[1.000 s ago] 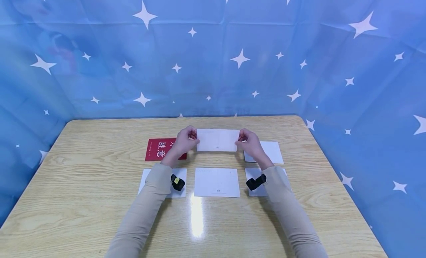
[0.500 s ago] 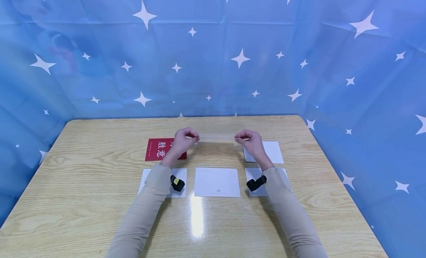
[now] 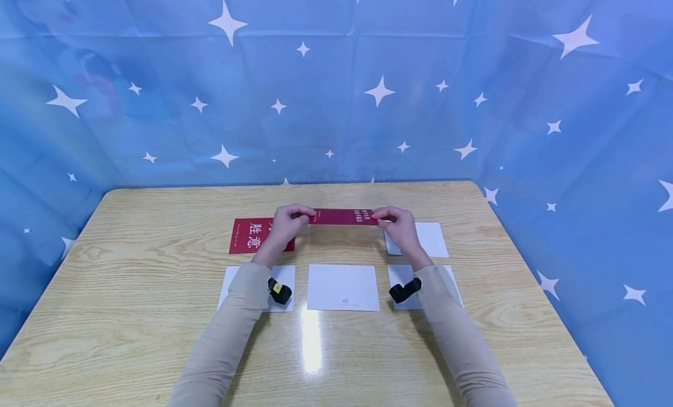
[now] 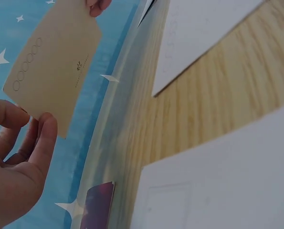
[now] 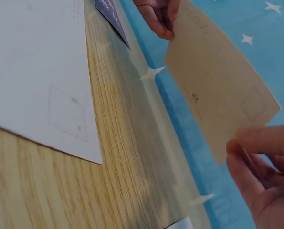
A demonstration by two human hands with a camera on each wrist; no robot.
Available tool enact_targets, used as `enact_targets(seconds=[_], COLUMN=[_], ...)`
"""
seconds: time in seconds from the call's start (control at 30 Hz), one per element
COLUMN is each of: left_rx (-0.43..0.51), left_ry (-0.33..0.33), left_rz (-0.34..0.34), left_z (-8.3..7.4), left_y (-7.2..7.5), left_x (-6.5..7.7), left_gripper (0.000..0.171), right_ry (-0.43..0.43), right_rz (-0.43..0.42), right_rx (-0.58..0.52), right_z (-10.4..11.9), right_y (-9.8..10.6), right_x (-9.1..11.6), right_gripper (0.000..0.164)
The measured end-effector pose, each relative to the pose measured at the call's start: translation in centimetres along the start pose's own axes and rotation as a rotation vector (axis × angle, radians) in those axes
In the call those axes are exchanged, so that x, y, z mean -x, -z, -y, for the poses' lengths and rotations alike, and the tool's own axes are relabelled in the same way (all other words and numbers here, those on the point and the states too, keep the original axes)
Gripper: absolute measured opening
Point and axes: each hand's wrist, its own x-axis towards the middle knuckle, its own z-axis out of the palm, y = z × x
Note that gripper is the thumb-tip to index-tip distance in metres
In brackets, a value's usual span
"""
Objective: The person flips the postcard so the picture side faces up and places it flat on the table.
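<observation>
Both hands hold one postcard (image 3: 336,216) above the far middle of the table. My left hand (image 3: 286,225) pinches its left end, and my right hand (image 3: 398,227) pinches its right end between thumb and fingers. In the head view its red face with pale characters shows, strongly foreshortened. The wrist views show the other side of the postcard (image 4: 51,62), pale with a row of postcode circles and a small mark. A stamp box also appears on the postcard (image 5: 218,86) in the right wrist view.
On the wooden table (image 3: 131,325), a red postcard (image 3: 244,236) lies partly under the left hand. White cards lie at the far right (image 3: 431,240), front left (image 3: 286,272), front middle (image 3: 343,284) and front right (image 3: 402,272). A blue star-patterned cloth (image 3: 336,121) hangs behind.
The held postcard has turned over between the hands: its white side faced the head camera, then it was edge-on, and now the red side shows. The cards on the table stay put.
</observation>
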Motion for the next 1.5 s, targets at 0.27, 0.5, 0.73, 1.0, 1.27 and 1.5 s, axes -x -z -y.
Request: enact_targets(seconds=[0.27,0.5,0.73,1.0,1.27,1.5], left_rx=[0.056,-0.006,-0.038,-0.027,-0.050,-0.070], left_ry=[0.038,0.034,0.050,0.047,0.071,0.126], left_rz=[-0.019,-0.071,-0.095,-0.100,-0.126,-0.150], left_z=[0.3,0.6,0.7,0.7,0.6,0.4], left_y=[-0.2,-0.7,-1.2,-1.5,-1.8,-2.3], left_x=[0.0,0.0,0.0,-0.1,-0.1,-0.3], left_gripper=[0.019,0.024,0.031,0.033,0.039,0.039], right_ry=[0.023,-0.011,-0.022,-0.079,-0.167,-0.234], right_rz=[0.039,0.030,-0.045,-0.088,-0.063,-0.028], right_rx=[-0.046,-0.061,-0.063,-0.055,-0.018,-0.018], right_z=[-0.4,-0.8,-0.7,-0.4,0.0,-0.3], right_y=[0.1,-0.3,-1.1,-1.8,-1.9,-1.8], right_x=[0.1,0.1,0.0,0.0,0.0,-0.2], right_gripper=[0.016,0.020,0.024,0.039,0.043,0.039])
